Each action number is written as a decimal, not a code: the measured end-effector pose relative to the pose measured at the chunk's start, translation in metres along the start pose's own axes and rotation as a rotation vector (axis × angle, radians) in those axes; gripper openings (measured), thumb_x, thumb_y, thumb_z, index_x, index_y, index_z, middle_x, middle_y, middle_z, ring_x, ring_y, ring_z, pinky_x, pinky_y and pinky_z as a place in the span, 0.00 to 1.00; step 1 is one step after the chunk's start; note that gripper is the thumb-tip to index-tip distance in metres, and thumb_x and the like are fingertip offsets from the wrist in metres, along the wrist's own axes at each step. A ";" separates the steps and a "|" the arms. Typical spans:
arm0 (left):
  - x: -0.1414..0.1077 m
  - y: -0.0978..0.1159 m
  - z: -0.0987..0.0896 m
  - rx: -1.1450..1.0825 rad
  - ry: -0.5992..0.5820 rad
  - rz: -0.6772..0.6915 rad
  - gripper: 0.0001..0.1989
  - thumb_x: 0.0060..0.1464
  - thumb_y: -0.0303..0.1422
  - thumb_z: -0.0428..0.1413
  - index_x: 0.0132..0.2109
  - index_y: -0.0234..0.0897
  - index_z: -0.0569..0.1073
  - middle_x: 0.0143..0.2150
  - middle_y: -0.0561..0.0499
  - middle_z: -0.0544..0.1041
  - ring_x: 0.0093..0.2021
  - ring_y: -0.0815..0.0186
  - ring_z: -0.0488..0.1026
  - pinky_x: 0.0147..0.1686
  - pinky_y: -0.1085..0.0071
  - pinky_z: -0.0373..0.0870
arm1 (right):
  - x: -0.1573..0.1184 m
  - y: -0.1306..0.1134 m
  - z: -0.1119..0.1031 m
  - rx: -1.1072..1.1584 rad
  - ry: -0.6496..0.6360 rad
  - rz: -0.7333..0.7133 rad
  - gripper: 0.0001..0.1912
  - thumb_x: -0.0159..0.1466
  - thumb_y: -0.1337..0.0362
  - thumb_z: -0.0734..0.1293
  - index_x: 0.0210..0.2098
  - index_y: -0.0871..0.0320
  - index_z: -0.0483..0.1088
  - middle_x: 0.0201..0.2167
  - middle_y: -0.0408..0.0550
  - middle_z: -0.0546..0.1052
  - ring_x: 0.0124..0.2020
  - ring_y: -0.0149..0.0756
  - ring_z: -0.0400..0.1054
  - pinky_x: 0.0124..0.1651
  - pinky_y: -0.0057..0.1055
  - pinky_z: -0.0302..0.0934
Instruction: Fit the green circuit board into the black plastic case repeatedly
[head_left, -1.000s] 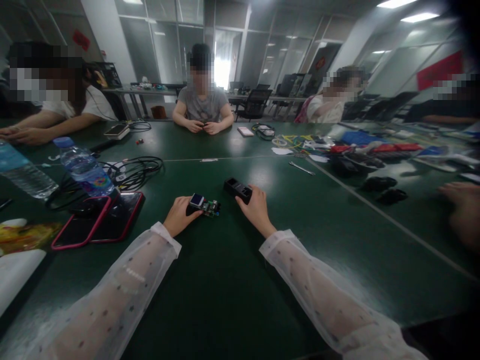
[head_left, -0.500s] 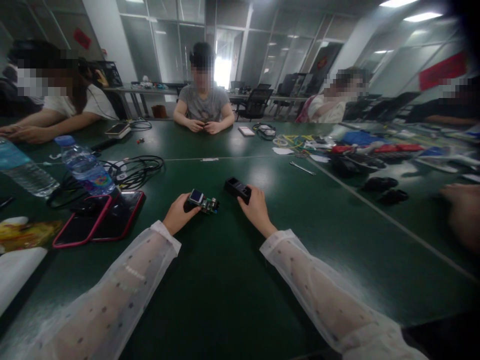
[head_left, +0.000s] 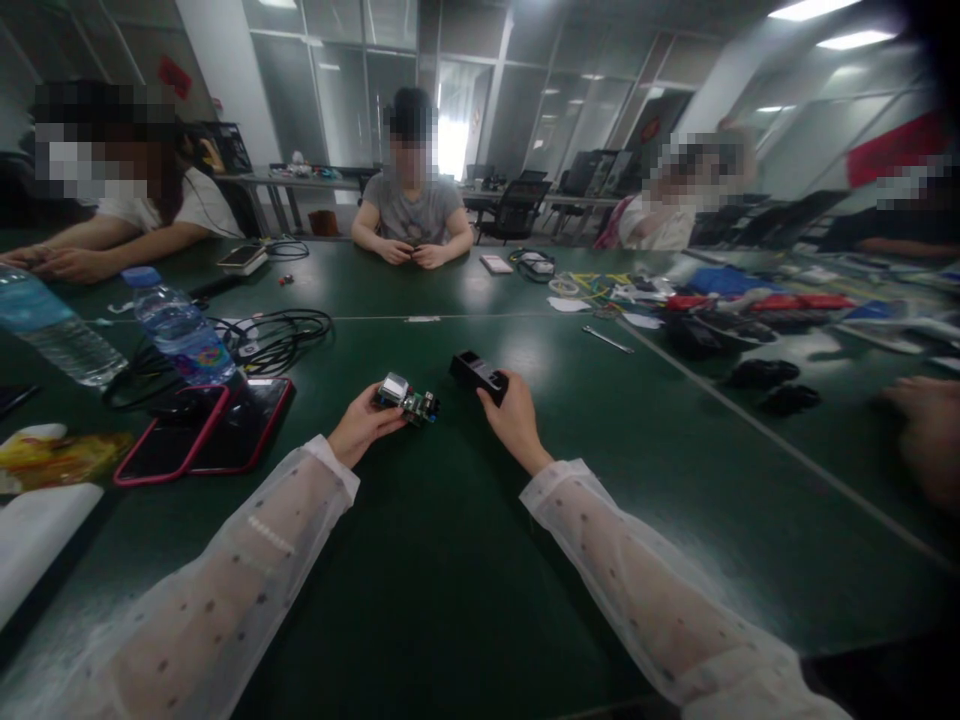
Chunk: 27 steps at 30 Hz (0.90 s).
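Two plastic bottles and two red-edged phones sit at the left of the green table. Next, the left hand grips a green circuit board with a small screen, its exposed end toward the middle. Just beyond a gap, the right hand grasps the near end of a black case, with a wrench lying farther right.

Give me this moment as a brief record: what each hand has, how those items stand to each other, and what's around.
Left hand: holding a circuit board with a small screen
Right hand: holding a black case by one end
Board and case: apart
Surface: dark green table
To the left: two bottles, two phones, black cables
Ahead right: wrench
Opposite: person in grey shirt
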<state>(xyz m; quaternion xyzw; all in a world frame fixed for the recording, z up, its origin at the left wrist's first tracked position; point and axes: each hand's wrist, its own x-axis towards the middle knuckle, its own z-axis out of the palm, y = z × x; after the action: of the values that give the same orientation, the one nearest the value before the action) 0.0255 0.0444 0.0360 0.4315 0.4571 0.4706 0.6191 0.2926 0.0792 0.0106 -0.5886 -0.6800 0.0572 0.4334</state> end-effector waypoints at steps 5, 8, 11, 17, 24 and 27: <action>0.002 0.001 -0.006 -0.115 -0.064 -0.052 0.26 0.48 0.20 0.63 0.54 0.38 0.68 0.53 0.45 0.73 0.46 0.61 0.78 0.54 0.56 0.72 | -0.014 -0.037 0.002 0.280 0.044 -0.072 0.25 0.64 0.55 0.65 0.57 0.59 0.59 0.50 0.58 0.70 0.49 0.46 0.68 0.53 0.47 0.65; 0.003 -0.002 -0.007 -0.135 -0.095 -0.048 0.30 0.42 0.19 0.66 0.52 0.38 0.69 0.50 0.46 0.75 0.44 0.62 0.78 0.53 0.58 0.72 | -0.027 -0.060 0.008 0.358 -0.023 -0.154 0.25 0.65 0.57 0.65 0.57 0.57 0.58 0.52 0.57 0.69 0.51 0.45 0.67 0.54 0.46 0.64; 0.004 -0.004 -0.008 -0.125 -0.158 -0.032 0.31 0.40 0.21 0.68 0.53 0.37 0.70 0.47 0.46 0.76 0.43 0.63 0.78 0.52 0.59 0.72 | -0.035 -0.070 0.013 0.363 -0.110 -0.230 0.25 0.63 0.59 0.67 0.57 0.55 0.58 0.51 0.56 0.69 0.51 0.46 0.67 0.54 0.47 0.64; 0.004 -0.002 -0.009 -0.222 -0.176 -0.066 0.27 0.49 0.35 0.66 0.54 0.36 0.68 0.48 0.42 0.76 0.44 0.59 0.77 0.52 0.58 0.71 | -0.035 -0.066 0.016 0.388 -0.216 -0.200 0.25 0.63 0.61 0.67 0.56 0.55 0.58 0.50 0.55 0.69 0.51 0.46 0.67 0.53 0.47 0.64; 0.002 0.000 -0.004 -0.296 -0.042 -0.076 0.35 0.55 0.35 0.62 0.65 0.47 0.55 0.47 0.44 0.76 0.42 0.61 0.78 0.45 0.59 0.74 | -0.033 -0.063 0.019 0.391 -0.372 -0.268 0.28 0.60 0.64 0.70 0.56 0.53 0.58 0.52 0.54 0.68 0.53 0.46 0.65 0.57 0.49 0.61; 0.001 0.001 -0.004 -0.329 -0.061 -0.087 0.31 0.55 0.31 0.61 0.63 0.44 0.59 0.45 0.45 0.77 0.40 0.62 0.78 0.43 0.62 0.75 | -0.033 -0.064 0.017 0.443 -0.396 -0.244 0.27 0.60 0.63 0.70 0.56 0.53 0.58 0.53 0.53 0.68 0.55 0.45 0.65 0.58 0.48 0.60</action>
<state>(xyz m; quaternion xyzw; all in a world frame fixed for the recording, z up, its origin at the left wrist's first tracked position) 0.0211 0.0463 0.0362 0.3183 0.3734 0.4986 0.7146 0.2310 0.0396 0.0209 -0.3717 -0.7876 0.2649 0.4139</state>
